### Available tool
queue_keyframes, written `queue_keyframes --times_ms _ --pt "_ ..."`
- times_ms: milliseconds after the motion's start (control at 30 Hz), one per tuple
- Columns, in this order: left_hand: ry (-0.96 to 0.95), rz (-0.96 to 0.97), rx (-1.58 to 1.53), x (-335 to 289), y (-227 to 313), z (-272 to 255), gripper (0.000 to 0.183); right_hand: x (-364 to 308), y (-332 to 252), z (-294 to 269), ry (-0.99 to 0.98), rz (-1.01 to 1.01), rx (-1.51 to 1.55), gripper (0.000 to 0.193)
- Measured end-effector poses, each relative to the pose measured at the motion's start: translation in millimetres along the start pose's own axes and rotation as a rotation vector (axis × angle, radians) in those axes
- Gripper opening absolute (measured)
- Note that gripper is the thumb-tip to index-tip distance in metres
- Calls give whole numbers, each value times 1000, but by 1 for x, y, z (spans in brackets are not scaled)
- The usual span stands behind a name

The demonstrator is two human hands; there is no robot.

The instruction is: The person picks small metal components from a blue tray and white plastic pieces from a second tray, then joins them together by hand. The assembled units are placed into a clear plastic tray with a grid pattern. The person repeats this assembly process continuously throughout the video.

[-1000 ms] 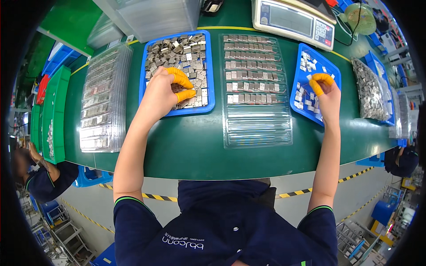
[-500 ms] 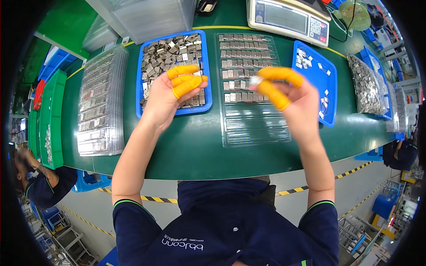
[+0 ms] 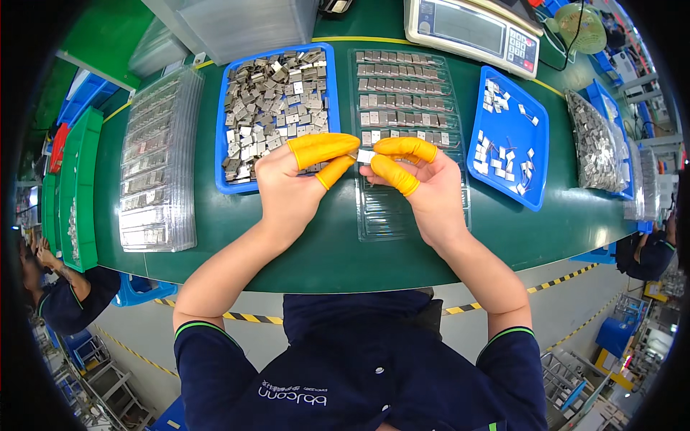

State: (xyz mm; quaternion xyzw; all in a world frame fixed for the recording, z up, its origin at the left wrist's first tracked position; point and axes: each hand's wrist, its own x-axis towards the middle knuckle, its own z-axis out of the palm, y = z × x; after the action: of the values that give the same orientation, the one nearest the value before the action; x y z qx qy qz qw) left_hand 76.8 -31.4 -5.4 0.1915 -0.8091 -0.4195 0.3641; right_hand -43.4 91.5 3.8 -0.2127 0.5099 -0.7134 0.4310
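My left hand [image 3: 298,179] and my right hand [image 3: 424,183], with yellow finger cots on thumbs and fingers, meet over the left edge of a clear plastic tray [image 3: 381,208]. A small white rectangular piece [image 3: 366,156] is pinched in my right fingertips, facing the left ones. My left thumb and finger are closed at its edge; what they grip is mostly hidden. Rows of small silver metal pieces [image 3: 402,86] fill the clear tray's upper part. Left of it, a blue tray [image 3: 332,86] holds a heap of loose metal pieces [image 3: 266,93], partly behind my left hand.
At right, a blue tray [image 3: 528,133] carries small white pieces with wires. Beyond stands a scale [image 3: 467,29]. Stacked clear trays [image 3: 158,165] and a green bin [image 3: 80,187] are at left. A bag of metal parts [image 3: 596,144] lies far right. Other people sit at both sides.
My left hand has moved right from the blue tray of metal pieces. My right hand has moved left and slightly down with the white piece, so the fingertips now meet.
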Motion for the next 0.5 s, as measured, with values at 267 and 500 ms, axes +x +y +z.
queue_keyframes --times_ms 267,500 --pt "14 118 56 -3 -4 2 27 1 5 -4 0 24 81 20" --pt "-114 -166 -359 -5 -4 3 27 4 5 -9 25 -23 41 20"
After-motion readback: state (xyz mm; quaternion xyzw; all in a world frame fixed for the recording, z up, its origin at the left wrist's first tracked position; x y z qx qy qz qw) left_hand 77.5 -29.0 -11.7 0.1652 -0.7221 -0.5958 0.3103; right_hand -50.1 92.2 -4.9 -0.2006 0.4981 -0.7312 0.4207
